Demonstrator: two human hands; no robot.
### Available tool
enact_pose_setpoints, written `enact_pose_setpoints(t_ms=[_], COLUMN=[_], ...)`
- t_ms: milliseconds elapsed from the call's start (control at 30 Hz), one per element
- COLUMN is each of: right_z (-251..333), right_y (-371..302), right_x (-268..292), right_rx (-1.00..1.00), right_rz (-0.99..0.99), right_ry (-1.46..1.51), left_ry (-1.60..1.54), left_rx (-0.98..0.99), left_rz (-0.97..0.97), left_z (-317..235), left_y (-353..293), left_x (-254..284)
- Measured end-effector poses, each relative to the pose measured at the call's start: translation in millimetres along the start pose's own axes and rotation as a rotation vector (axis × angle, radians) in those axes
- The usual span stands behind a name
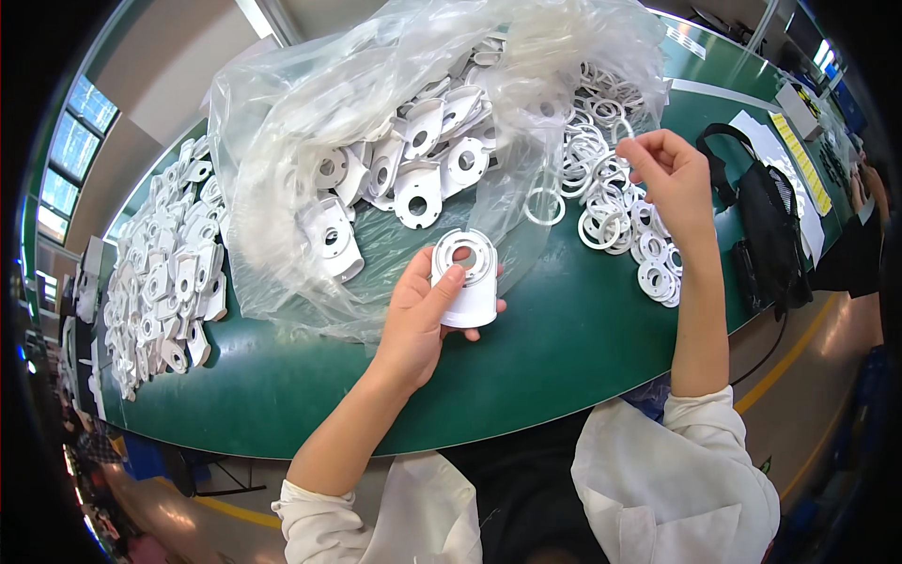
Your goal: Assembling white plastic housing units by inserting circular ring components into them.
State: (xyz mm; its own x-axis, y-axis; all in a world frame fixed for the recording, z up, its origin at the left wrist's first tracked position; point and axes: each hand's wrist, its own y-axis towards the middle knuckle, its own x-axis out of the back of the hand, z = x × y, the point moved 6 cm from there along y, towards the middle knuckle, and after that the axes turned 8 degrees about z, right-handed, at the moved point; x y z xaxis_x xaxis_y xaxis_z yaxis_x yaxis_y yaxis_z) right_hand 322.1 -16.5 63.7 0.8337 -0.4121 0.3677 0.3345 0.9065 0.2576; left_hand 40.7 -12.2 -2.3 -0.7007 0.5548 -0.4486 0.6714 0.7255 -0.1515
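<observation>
My left hand (420, 305) grips a white plastic housing (472, 305), rounded at one end, with a round hole and a ring-shaped rim facing up. The thumb presses beside the hole. At the right, my right hand (669, 174) is raised over a heap of white plastic rings (601, 226), thumb and forefinger pinched on a thin white ring (622, 130). Part of that ring is hidden by the fingers. Beyond my left hand, a large clear plastic bag (272, 216) lies open with many similar white housings (418, 193) inside.
Another pile of white housings (169, 282) covers the left of the green table (564, 357). A black bag (775, 221) with a strap lies at the right edge, beside white sheets and a yellow strip (801, 164). Another person's hand (857, 188) shows at far right.
</observation>
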Motion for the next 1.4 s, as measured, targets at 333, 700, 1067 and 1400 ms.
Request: enact_pose_setpoints(t_ms=[333,700,1067,1400], right_z=[4.6,43.4,38.3,29.2], right_y=[-5.9,-62.4,-63.1,-59.9], right_x=[-13.5,-102.1,-104.3,-107.5], right_rx=[0.085,0.525,0.481,0.279], right_rz=[0.007,0.431,0.375,0.647], right_ry=[-0.083,-0.071,-0.113,0.058], left_ry=[-0.105,0.007,0.057,0.092], left_rx=[0.047,-0.020,-0.042,0.018], left_rz=[0.026,0.143,0.200,0.247], left_z=[-0.9,8.7,9.2,11.0], left_y=[1.2,0.0,-0.1,-1.0], left_x=[-5.0,-14.4,-20.3,-22.4])
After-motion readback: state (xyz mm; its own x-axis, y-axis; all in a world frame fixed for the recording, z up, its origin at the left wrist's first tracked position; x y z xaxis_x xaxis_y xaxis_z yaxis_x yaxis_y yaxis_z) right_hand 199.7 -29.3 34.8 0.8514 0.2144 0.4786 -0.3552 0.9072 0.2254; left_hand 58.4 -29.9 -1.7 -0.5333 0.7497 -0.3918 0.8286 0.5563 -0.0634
